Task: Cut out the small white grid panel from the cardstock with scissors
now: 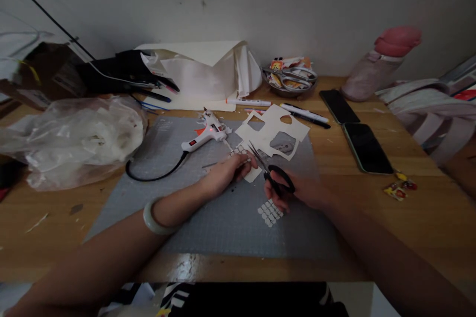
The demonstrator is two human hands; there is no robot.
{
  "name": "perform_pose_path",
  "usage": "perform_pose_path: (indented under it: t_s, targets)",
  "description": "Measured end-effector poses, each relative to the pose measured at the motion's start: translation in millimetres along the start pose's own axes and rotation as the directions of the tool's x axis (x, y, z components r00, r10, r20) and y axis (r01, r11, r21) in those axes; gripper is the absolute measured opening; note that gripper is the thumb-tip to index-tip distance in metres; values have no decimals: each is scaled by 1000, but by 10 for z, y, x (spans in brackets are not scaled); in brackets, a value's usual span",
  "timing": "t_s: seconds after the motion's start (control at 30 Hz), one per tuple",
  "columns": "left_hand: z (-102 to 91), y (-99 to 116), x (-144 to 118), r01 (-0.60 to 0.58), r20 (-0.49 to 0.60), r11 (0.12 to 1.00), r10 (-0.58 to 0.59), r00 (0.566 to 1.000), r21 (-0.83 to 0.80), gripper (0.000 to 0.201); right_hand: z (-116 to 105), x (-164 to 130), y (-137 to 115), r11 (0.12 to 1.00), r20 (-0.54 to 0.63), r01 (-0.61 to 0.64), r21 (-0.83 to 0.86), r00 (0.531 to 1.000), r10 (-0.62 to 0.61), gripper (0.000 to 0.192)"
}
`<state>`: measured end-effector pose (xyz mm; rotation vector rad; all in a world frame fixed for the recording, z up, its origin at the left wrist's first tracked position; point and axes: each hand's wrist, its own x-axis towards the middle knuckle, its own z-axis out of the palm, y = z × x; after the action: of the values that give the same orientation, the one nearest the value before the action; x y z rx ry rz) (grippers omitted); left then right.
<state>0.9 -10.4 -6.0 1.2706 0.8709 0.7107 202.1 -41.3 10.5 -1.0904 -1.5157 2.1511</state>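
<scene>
Paper piece [254, 173]: a small white scrap lay at the middle of the grey cutting mat [223, 218], pinched at its left edge by the left hand [230, 174]; the scissor blades met it from the right.
Head view, left hand: fingers pressed together on the scrap, thumb tip close to the blade line; a pale bangle [154, 218] sat on the wrist.
Head view, right hand [297, 190]: fingers curled through the black loops of the scissors [273, 176], blades pointing far-left and slightly parted, as far as the blur allowed.
Risk, nick: the holding fingertips sat just beside the blades, so a quick closing stroke could have caught skin.
Risk, crooked cut: the scrap was small and held on one side only; it looked likely to twist between the blades.
Risk, scattered bits: a cluster of tiny cut shapes [270, 212] lay just near of the right hand; a sweep of the wrist could have brushed them off the mat.
Risk, burn: the glue gun [205, 134] stood far-left of the hands with a red light showing, its cord [156, 173] curling toward the left forearm; a snagged cord might have tipped it over.
Risk, clutter: cut-out card sheets [273, 131] lay just far of the blades and could have been clipped by mistake.
Worktop [409, 218]: two phones [351, 129] rested to the right, well apart from the cutting.
</scene>
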Motion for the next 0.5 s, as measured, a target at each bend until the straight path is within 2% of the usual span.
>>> perform_pose_path:
  t_s: [0.13,0.23,0.4,0.5]
  targets:
    - [1,13,-2,-11,17,999,12,1000,-43,36,-8,2,2,1000,24,3,24,1000,-4,62]
    - [22,58,-8,19,17,998,-18,1000,-66,31,-15,3,-4,999,36,7,36,999,-9,62]
    - [52,87,-7,54,-37,993,-59,998,-102,18,-12,-4,-15,999,39,12,31,999,-13,63]
    - [55,66,2,76,-68,985,-87,994,-152,17,-11,-9,-7,1000,34,20,20,999,-21,62]
